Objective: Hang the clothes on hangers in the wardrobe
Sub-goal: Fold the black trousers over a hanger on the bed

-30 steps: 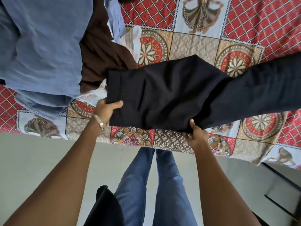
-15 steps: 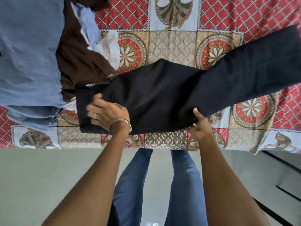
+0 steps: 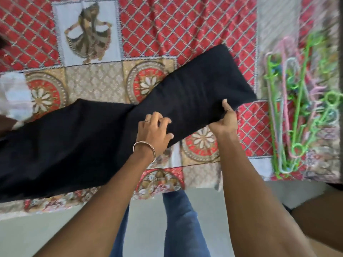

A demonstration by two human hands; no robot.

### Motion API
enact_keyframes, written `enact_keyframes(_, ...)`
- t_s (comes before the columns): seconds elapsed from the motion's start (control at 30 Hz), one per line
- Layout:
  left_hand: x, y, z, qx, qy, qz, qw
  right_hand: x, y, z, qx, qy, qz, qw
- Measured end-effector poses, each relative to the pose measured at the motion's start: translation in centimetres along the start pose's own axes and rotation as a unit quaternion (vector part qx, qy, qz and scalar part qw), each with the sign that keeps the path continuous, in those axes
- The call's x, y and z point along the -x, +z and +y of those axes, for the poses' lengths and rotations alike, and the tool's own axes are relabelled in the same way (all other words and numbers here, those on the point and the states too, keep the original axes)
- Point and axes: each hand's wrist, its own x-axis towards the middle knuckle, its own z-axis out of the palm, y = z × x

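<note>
Trousers (image 3: 104, 141): flat on bed, unhung.
Left hand (image 3: 154, 130): fingers curled, pinching cloth.
Right hand (image 3: 225, 119): gripping leg.
Hangers (image 3: 297, 112): three o'clock, unused.

No text, label, brand or number can be read anywhere.

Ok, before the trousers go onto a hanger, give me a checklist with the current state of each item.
1. Right hand grips black trousers near the leg end: ok.
2. Left hand holds the same leg: ok.
3. Hangers lie on the bedspread, to the right: ok.
4. A hanger already picked up: not ok.
5. Trousers folded evenly: cannot tell.
6. Wardrobe in view: not ok.
</note>
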Motion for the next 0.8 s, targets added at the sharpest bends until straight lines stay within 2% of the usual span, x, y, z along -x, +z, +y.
enact_keyframes(0.07, -3.6, 0.9, 5.0, -0.026, 0.017, -0.028, 0.999, -2.2, 0.0, -4.6, 0.021, -0.020, -0.014, 0.999)
enact_keyframes(0.13, -5.6, 1.5, 7.8, -0.076, 0.025, -0.029, 0.996, -2.9, 0.4, -6.3, 0.042, -0.043, -0.023, 0.998)
enact_keyframes(0.23, -8.8, 2.6, 13.0, -0.124, -0.019, -0.041, 0.991, -3.0, -0.2, -8.8, 0.084, -0.090, -0.059, 0.991)
enact_keyframes(0.33, -11.9, 2.5, 15.2, -0.116, -0.041, -0.023, 0.992, -3.4, -0.8, -9.6, 0.095, -0.104, -0.106, 0.984)
enact_keyframes(0.37, -12.9, 2.3, 15.3, -0.087, -0.041, -0.037, 0.995, -3.8, -1.5, -9.9, 0.109, -0.100, -0.107, 0.983)
enact_keyframes(0.43, -14.2, 1.2, 14.2, 0.040, -0.045, -0.091, 0.994, -4.5, -2.3, -10.2, 0.134, -0.083, -0.094, 0.983)
enact_keyframes(0.5, -14.2, -0.3, 13.0, 0.139, -0.035, -0.158, 0.977, -5.1, -3.4, -10.3, 0.133, -0.058, -0.095, 0.985)
enact_keyframes(0.6, -14.1, -2.6, 11.0, 0.241, -0.081, -0.197, 0.947, -5.2, -2.9, -10.2, 0.160, -0.050, -0.109, 0.980)
enact_keyframes(0.67, -14.9, -3.8, 9.4, 0.339, -0.129, -0.174, 0.915, -4.6, -1.9, -9.7, 0.205, -0.077, -0.097, 0.971)
enact_keyframes(0.7, -15.4, -4.7, 8.6, 0.387, -0.150, -0.136, 0.900, -4.6, -1.6, -9.2, 0.227, -0.098, -0.095, 0.964)
enact_keyframes(0.8, -16.9, -8.1, 6.2, 0.514, -0.213, 0.050, 0.830, -4.7, -1.2, -8.3, 0.319, -0.167, -0.093, 0.928)
